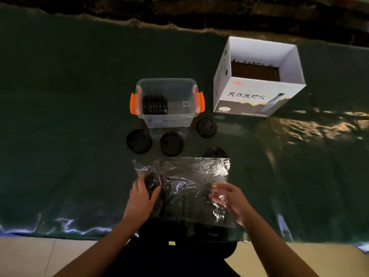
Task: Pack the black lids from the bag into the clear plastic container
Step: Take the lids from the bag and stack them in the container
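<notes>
From the head camera, the left hand point(142, 196) grips a stack of black lids point(154, 183) at the clear bag point(185, 184), low in the frame's centre. The right hand point(229, 198) rests on the bag's right part, blurred, so its grip cannot be told. Above, the clear plastic container point(167, 102) holds a lid stack point(154, 104). Four loose lids point(139, 141) lie on the green worktop point(60, 116) between container and bag. A white carton point(257, 76) stands upper right.

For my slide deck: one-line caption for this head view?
Left hand grips black lids through the clear plastic bag; right hand blurred beside it.
</notes>
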Available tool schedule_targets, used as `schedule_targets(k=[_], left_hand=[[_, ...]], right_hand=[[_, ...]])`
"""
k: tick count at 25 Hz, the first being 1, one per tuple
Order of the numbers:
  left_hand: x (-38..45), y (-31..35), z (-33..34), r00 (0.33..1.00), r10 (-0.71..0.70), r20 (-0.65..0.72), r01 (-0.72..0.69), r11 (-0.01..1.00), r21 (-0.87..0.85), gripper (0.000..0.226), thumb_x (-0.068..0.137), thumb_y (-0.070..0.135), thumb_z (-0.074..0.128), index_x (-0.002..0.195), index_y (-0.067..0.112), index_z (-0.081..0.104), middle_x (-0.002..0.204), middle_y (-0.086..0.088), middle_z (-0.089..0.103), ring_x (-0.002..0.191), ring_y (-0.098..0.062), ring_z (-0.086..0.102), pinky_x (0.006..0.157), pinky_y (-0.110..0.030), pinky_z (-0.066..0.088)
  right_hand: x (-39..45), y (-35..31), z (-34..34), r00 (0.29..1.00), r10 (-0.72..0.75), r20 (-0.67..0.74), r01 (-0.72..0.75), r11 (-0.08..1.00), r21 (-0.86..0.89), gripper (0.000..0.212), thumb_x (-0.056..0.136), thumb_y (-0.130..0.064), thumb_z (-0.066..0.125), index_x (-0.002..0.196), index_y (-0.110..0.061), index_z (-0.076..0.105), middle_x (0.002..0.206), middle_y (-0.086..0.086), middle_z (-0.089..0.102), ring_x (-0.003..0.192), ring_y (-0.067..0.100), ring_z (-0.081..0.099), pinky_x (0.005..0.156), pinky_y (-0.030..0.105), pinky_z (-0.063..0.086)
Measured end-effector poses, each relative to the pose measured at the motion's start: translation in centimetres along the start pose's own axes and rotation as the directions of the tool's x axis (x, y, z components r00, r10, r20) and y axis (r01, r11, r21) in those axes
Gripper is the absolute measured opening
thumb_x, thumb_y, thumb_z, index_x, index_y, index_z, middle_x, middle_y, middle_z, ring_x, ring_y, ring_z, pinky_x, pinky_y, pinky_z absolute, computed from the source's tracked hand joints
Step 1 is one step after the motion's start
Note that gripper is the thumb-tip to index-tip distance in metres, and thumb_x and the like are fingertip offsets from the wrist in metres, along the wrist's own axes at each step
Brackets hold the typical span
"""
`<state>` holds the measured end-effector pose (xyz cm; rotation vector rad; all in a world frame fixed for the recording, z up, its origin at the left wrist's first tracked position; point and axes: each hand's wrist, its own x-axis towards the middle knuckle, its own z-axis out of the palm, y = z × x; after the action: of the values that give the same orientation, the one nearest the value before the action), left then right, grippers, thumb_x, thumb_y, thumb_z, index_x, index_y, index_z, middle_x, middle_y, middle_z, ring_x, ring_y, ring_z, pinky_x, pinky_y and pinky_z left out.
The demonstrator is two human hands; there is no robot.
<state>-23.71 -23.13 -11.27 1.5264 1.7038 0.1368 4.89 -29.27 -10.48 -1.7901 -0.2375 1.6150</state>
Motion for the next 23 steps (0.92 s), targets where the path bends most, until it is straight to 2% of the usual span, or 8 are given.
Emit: schedule_targets(k=[3,6,8,10,12,16,19,23], left_hand=[[-0.1,-0.3,-0.3,0.999,0.038,0.025,-0.036,0.998,-0.057,0.073,0.092,0.038,0.058,0.148,0.010,0.022,0.143,-0.018,0.038,0.133,-0.033,0.039,0.109,-0.046,0.036],[0.0,-1.1,-0.5,0.999,0.033,0.014,-0.031,0.992,-0.121,0.061,0.095,0.024,0.055,0.145,0.005,0.025,0.142,-0.018,0.037,0.129,-0.031,0.044,0.107,-0.035,0.034],[0.1,-1.8,-0.7,1.000,0.020,-0.003,-0.020,0.987,-0.161,0.048,0.098,0.017,0.048,0.140,0.005,0.030,0.138,-0.017,0.039,0.124,-0.031,0.049,0.101,-0.031,0.035],[0.0,-2.5,-0.8,1.000,0.030,-0.007,-0.031,0.986,-0.167,0.042,0.098,0.016,0.045,0.137,0.007,0.033,0.135,-0.014,0.042,0.120,-0.029,0.051,0.099,-0.031,0.037],[0.1,-3.0,-0.7,0.999,0.037,-0.003,-0.037,0.989,-0.141,0.043,0.098,0.019,0.046,0.138,0.008,0.035,0.135,-0.013,0.044,0.120,-0.025,0.049,0.099,-0.031,0.037],[-0.2,-3.5,-0.7,0.999,0.036,0.000,-0.036,0.992,-0.122,0.044,0.098,0.025,0.046,0.138,0.010,0.035,0.134,-0.011,0.049,0.119,-0.024,0.051,0.094,-0.031,0.039],[-0.3,-3.5,-0.7,0.999,0.045,0.001,-0.045,0.994,-0.098,0.043,0.098,0.029,0.046,0.137,0.014,0.035,0.131,-0.010,0.054,0.117,-0.026,0.054,0.094,-0.037,0.044],[-0.3,-3.3,-0.8,0.998,0.064,0.003,-0.064,0.995,-0.078,0.042,0.098,0.032,0.045,0.136,0.015,0.037,0.130,-0.011,0.056,0.115,-0.027,0.056,0.093,-0.043,0.048]], right_hand=[[0.7,-0.4,1.5,0.899,0.127,0.420,-0.183,0.979,0.093,0.036,0.093,0.002,0.054,0.128,-0.007,0.059,0.124,0.021,0.065,0.108,0.035,0.066,0.085,0.032,0.058],[1.9,-0.8,4.5,0.791,0.148,0.594,-0.138,0.988,-0.062,0.044,0.091,-0.001,0.058,0.133,-0.014,0.055,0.126,0.018,0.063,0.110,0.032,0.064,0.089,0.035,0.056],[2.5,-0.5,7.1,0.837,0.047,0.545,0.115,0.959,-0.259,0.049,0.089,-0.003,0.063,0.135,-0.015,0.052,0.122,0.011,0.063,0.113,0.031,0.063,0.091,0.033,0.055],[3.0,-0.7,9.3,0.873,-0.136,0.469,0.391,0.771,-0.502,0.060,0.084,-0.010,0.072,0.138,-0.018,0.048,0.125,0.006,0.058,0.119,0.029,0.058,0.096,0.030,0.052],[3.5,-0.9,10.8,0.836,-0.241,0.494,0.528,0.600,-0.601,0.071,0.082,-0.022,0.076,0.143,-0.019,0.041,0.138,0.005,0.047,0.128,0.021,0.047,0.108,0.032,0.040],[3.5,-0.5,12.9,0.766,-0.242,0.595,0.636,0.420,-0.648,0.082,0.078,-0.051,0.073,0.146,-0.028,0.034,0.147,-0.003,0.040,0.127,0.008,0.038,0.106,0.029,0.031],[3.5,-0.3,13.3,0.762,-0.225,0.607,0.637,0.429,-0.641,0.077,0.081,-0.047,0.072,0.145,-0.027,0.036,0.149,0.001,0.041,0.130,0.012,0.039,0.110,0.035,0.031],[3.5,-0.5,12.9,0.759,-0.251,0.601,0.643,0.435,-0.630,0.065,0.089,-0.044,0.064,0.145,-0.023,0.038,0.147,0.004,0.045,0.131,0.021,0.043,0.105,0.028,0.028]])
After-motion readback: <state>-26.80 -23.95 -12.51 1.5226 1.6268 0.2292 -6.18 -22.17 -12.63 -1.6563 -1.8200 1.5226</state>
